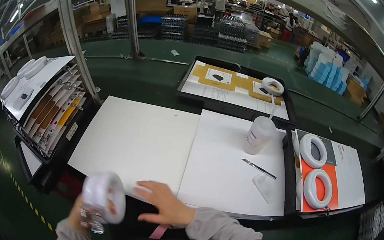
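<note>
My left hand (76,213) is closed around a thick, glossy white ring (100,195), blurred by motion, held at the table's near left edge. Shiny metallic bits (93,220) show just below the ring, by my fingers; I cannot make out what they are. To the right of the ring, my right hand (166,206) reaches leftward over the front edge with fingers spread and nothing in them. Beyond both hands lie two large white sheets side by side, the left sheet (137,136) and the right sheet (214,173).
On the right sheet are a clear plastic bottle (260,137), a craft knife (259,169) and a small white cloth (265,186). A black tray (295,185) at right bears two white rings (313,150). Another tray (185,100) stands behind. A divided rack (54,109) stands left.
</note>
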### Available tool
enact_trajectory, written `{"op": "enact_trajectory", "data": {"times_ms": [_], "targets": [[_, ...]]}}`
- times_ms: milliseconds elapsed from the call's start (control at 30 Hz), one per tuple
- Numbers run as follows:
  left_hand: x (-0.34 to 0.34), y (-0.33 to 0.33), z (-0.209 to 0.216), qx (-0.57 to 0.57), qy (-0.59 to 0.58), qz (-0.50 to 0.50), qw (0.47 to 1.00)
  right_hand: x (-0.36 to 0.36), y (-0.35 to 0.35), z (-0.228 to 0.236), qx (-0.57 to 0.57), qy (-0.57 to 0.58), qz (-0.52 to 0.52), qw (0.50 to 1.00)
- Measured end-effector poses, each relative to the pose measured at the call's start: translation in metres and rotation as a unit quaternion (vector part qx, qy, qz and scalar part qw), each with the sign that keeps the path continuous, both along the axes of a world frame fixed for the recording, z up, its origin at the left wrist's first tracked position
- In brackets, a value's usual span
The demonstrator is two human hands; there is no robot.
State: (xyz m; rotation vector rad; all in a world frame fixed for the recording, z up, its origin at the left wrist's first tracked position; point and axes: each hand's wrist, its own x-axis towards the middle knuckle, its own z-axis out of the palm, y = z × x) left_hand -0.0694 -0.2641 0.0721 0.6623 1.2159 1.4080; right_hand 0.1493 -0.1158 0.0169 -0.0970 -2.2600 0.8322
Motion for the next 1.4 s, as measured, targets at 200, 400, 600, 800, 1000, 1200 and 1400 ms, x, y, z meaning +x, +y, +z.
{"op": "enact_trajectory", "data": {"times_ms": [200, 400, 600, 800, 1000, 1200, 1400], "targets": [[0.037, -0.007, -0.049, -0.115, 0.012, -0.158, 0.981, -0.033, -0.044, -0.017, 0.089, -0.071, 0.106, 0.988], [-0.005, -0.007, -0.133, -0.087, 0.042, -0.255, 0.962, -0.053, -0.068, -0.037, 0.010, -0.070, 0.082, 0.994], [-0.019, 0.026, -0.126, 0.200, 0.130, -0.431, 0.871, -0.054, -0.091, -0.053, 0.080, -0.085, -0.037, 0.993], [-0.022, 0.047, -0.231, -0.136, -0.263, -0.455, 0.840, -0.047, -0.093, -0.042, 0.089, -0.103, -0.063, 0.989], [-0.008, 0.035, -0.218, 0.131, 0.123, -0.488, 0.854, -0.043, -0.093, -0.051, 0.077, -0.137, -0.060, 0.986], [0.026, 0.053, -0.105, -0.247, 0.042, -0.427, 0.869, 0.036, -0.082, -0.061, -0.417, 0.032, -0.112, 0.902], [-0.035, 0.069, -0.080, -0.283, 0.078, -0.573, 0.766, 0.118, -0.064, -0.040, -0.616, 0.478, -0.117, 0.615]]}}
